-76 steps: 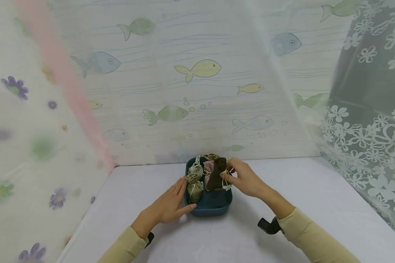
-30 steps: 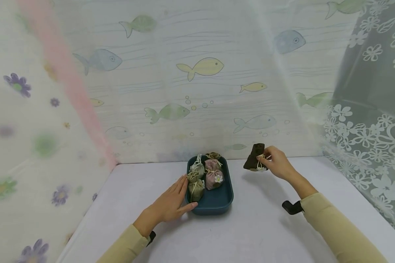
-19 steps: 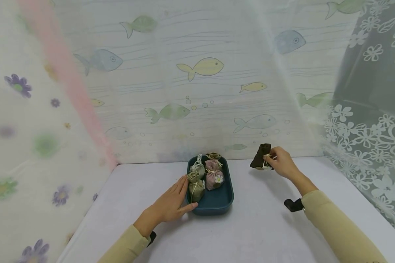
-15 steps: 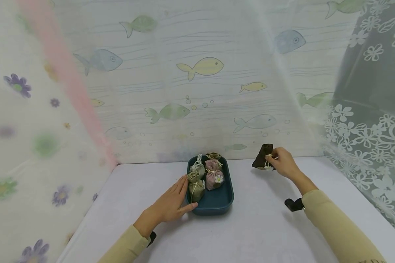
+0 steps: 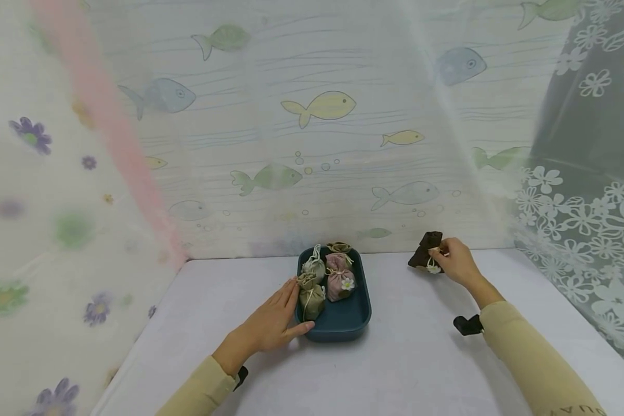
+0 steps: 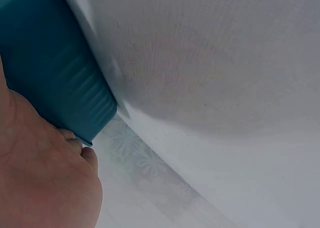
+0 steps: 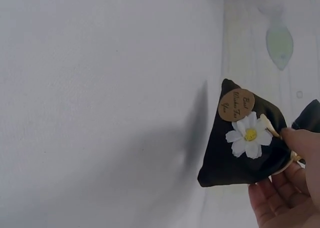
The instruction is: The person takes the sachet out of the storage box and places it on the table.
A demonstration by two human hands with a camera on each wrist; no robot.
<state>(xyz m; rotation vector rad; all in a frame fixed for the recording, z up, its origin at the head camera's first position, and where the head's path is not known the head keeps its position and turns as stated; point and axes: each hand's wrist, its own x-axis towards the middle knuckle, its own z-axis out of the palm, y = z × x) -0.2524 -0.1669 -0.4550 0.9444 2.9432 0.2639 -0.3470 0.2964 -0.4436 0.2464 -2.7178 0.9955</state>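
Right fingers: thumb and fingertips pinch the dark brown pouch (image 5: 424, 253) at its gathered neck, by the cream cord. Right hand (image 5: 460, 266) well to the right of the tray, near the table's far edge. Compared with 2.5 s ago: the pouch was then over the tray's right side; it is now well apart from it. Against 0.5 s ago: a small further shift right and slightly lower. Pouch tilted; whether its base touches the table cannot be told. The right wrist view shows a white flower (image 7: 249, 135) and a round brown tag (image 7: 236, 105) on its face, with a shadow on the cloth beside it.

Left fingers: extended, laid along the tray's left side, thumb at the near left corner. Left hand (image 5: 267, 320) unchanged in place through all frames.

Tray (image 5: 338, 334): dark blue, same position. Inside, on the left, an olive pouch (image 5: 312, 303) in front of a pale grey pouch (image 5: 314, 267); on the right, a pink pouch (image 5: 339, 283), partly covered by the brown one 2.5 s ago, now exposed. Behind it, a second olive pouch (image 5: 339, 247), mostly hidden.

Outward: white table (image 5: 395, 370); fish-printed curtain (image 5: 317, 63) behind.
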